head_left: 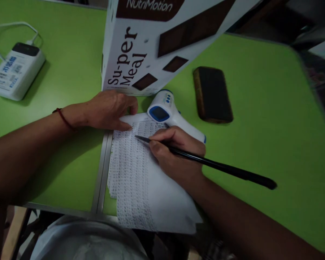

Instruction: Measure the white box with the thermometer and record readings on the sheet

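Observation:
My right hand (177, 150) grips a black pen (219, 165), its tip over the sheets of paper (165, 191). Dense rows of small handwriting cover the left side of the top sheet; its right side is blank. At the upper left of the sheets rests my left hand (111, 110), thumb and index finger apart, the thumb lying on the paper. A white and blue infrared thermometer (176, 115) lies at the top edge of the sheets, partly behind my right hand. The lower edge of the paper hangs over the table's front edge.
A tall white box (148, 43) printed "Su-per Meal" stands just beyond the paper. A dark phone-like object (213, 94) lies to the right on the green table (271, 137). At the left is a white power bank (17, 72) with a cable (14, 24).

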`<state>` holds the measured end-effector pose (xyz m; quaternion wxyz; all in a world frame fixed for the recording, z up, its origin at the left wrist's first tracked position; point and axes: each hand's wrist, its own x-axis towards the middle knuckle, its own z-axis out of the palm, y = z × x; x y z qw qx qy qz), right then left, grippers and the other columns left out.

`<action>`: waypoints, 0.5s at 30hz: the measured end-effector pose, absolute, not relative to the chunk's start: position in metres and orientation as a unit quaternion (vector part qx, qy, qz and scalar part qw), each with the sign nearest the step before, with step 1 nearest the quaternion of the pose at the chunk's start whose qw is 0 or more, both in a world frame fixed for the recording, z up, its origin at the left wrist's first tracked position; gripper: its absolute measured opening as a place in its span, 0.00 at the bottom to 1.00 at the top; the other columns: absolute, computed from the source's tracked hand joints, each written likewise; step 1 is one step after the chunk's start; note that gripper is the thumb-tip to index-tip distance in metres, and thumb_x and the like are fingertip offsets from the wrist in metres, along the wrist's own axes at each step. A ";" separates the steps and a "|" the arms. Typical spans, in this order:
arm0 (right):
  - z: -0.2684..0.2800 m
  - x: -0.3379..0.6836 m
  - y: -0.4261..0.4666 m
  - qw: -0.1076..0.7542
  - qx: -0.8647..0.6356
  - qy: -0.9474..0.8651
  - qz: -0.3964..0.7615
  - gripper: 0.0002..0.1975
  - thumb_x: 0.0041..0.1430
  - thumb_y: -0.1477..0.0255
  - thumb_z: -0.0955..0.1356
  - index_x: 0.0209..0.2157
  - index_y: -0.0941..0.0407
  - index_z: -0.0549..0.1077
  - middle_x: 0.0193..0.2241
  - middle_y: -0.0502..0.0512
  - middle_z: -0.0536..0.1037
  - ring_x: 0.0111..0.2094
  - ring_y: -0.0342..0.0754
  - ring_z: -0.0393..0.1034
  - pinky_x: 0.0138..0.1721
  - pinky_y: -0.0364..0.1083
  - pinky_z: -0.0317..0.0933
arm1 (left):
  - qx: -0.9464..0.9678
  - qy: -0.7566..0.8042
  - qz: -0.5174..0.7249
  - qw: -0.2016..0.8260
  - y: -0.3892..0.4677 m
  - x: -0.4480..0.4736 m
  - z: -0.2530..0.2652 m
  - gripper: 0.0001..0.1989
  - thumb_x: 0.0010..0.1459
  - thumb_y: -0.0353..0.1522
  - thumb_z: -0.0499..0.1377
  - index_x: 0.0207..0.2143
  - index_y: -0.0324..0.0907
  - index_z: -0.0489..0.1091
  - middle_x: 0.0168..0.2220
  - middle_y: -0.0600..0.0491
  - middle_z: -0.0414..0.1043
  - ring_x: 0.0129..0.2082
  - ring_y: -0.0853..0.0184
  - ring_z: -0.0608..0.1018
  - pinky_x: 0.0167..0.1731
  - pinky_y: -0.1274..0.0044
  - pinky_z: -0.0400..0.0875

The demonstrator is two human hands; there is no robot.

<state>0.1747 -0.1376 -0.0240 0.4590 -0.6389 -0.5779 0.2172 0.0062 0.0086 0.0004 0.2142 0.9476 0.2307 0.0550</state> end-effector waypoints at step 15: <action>-0.021 0.173 -0.139 0.426 -0.645 -0.578 0.260 0.05 0.48 0.75 0.67 0.22 0.51 0.71 0.17 0.45 0.73 0.19 0.43 0.65 0.20 0.43 0.60 | 0.947 0.238 0.058 0.207 0.009 0.006 -0.001 0.16 0.52 0.37 0.63 0.42 0.42 0.74 0.30 0.56 0.75 0.32 0.67 0.76 0.34 0.77 0.65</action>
